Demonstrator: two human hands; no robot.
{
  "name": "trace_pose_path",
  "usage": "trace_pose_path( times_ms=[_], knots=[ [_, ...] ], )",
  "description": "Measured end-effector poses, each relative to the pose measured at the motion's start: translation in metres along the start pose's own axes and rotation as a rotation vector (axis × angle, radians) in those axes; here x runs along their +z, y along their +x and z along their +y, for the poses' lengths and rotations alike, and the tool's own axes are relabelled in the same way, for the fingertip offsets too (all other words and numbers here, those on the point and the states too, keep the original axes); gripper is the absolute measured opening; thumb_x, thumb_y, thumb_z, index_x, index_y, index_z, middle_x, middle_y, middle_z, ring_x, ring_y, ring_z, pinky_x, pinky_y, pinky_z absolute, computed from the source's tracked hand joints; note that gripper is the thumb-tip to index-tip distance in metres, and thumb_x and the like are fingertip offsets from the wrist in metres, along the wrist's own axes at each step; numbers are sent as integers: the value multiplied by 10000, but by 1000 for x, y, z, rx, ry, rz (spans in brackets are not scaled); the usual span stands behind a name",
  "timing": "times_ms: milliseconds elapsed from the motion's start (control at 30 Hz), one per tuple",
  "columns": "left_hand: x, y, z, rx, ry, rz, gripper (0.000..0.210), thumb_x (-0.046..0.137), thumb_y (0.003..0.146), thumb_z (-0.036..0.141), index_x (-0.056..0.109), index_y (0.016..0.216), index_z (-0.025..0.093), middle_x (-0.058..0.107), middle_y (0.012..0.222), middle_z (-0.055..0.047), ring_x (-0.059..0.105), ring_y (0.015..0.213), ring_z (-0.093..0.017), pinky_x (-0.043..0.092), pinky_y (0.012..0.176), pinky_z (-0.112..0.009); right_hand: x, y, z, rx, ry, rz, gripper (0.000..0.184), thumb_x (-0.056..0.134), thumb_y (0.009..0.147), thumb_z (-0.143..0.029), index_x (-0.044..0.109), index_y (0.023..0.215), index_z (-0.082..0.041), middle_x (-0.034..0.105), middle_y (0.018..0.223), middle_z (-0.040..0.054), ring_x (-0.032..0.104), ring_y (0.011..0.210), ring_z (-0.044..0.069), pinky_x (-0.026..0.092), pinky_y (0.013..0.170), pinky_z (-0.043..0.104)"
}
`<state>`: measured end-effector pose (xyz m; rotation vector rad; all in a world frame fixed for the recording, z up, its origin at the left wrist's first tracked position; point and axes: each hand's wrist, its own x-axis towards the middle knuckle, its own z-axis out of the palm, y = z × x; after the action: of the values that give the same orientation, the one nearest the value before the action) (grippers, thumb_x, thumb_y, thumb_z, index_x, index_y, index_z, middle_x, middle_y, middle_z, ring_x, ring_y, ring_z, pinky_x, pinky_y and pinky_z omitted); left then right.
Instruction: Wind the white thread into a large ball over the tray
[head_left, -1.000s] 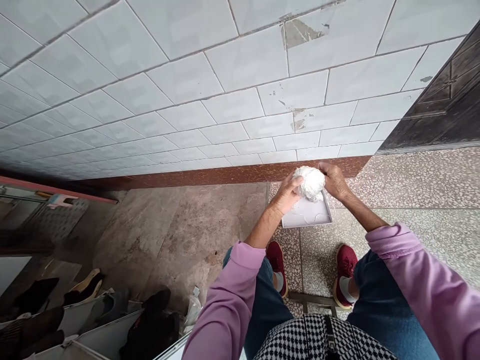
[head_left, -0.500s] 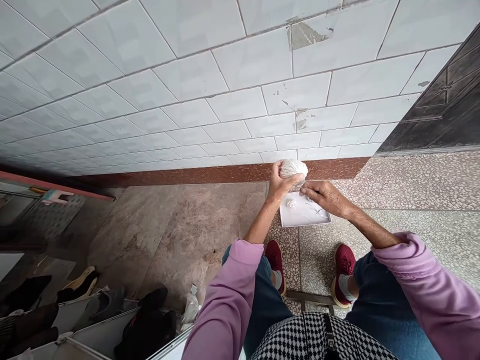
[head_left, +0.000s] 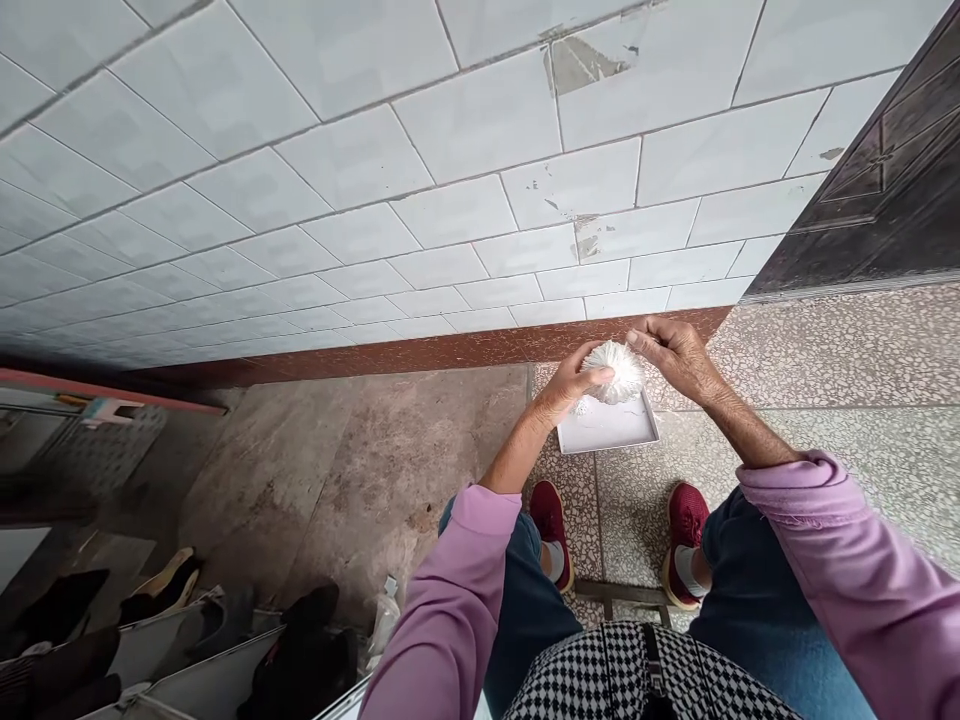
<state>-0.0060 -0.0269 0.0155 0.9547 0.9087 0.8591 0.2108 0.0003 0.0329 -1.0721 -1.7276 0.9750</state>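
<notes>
While the left hand (head_left: pixel 566 390) cups the white ball (head_left: pixel 613 375) just right of the frame's centre, we see its thumb laid over the front and its fingers curled behind. That hand is gripping the ball firmly, as far as we can judge. The right hand (head_left: pixel 679 360) is at the ball's upper right, fingers bent, thumb and forefinger drawn close together; we cannot tell whether they pinch a strand.

The ball is lifted in front of the far side of a shallow pale tray (head_left: pixel 607 435), which lies on the speckled floor (head_left: pixel 637 490). In the tray's upper left we make out a small white clump (head_left: pixel 580 407), partly hidden by the ball and left hand.

Its surface shows many fine lines fanning outward, so we judge the step in hand to be winding or working thread on the ball, with the left hand steadying and the right guiding. To our mind, the next move calls for a steady left hold, a small turn of the ball, and a light, even pull from the right fingertips, so that any strand lies flat and does not snag on the tray's rim.
</notes>
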Motion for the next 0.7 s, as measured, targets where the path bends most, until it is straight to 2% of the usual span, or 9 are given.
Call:
trace_pose_path(
  times_ms=[67,233,367,500,600,700],
  knots=[
    [1,1,-2,6,-61,9,807,992,593,584,699,1272,261,762,1118,-53,723,1009,-231,555,835,-336,4,4,8,5,8,27,582,655,1010,-747,536,723,-255,452,670,-22,400,650,164,349,638,360],
    [7,6,-8,54,-144,85,843,1042,572,611,682,1232,231,774,1224,-92,726,1210,-286,544,1059,-423,12,12,21,47,6,100,525,649,1000,-678,515,713,-260,429,648,-34,380,635,157,328,630,351],
    [9,8,-8,79,-74,126,888,1074,530,586,695,1250,232,786,1212,-85,730,1210,-290,532,1072,-415,12,15,26,44,-30,109,460,657,989,-615,541,730,-253,469,651,-24,405,639,161,334,638,351],
    [7,5,-4,64,-95,55,820,1042,582,598,726,1236,218,795,1243,-112,724,1271,-332,562,1079,-447,9,18,33,43,-27,99,428,664,968,-580,545,719,-252,458,635,-28,392,627,158,328,638,346],
    [6,1,0,55,-225,-6,855,1024,605,601,722,1302,210,777,1369,-161,660,1428,-395,566,1157,-514,12,20,38,61,-10,98,392,647,951,-550,557,721,-246,474,635,-25,407,634,160,342,644,335],
    [6,-2,4,52,-404,3,878,970,690,623,678,1412,219,735,1491,-178,547,1579,-422,533,1234,-567,23,19,38,66,-38,85,346,629,942,-495,562,721,-237,541,668,-6,462,672,172,372,667,326]
  ],
)
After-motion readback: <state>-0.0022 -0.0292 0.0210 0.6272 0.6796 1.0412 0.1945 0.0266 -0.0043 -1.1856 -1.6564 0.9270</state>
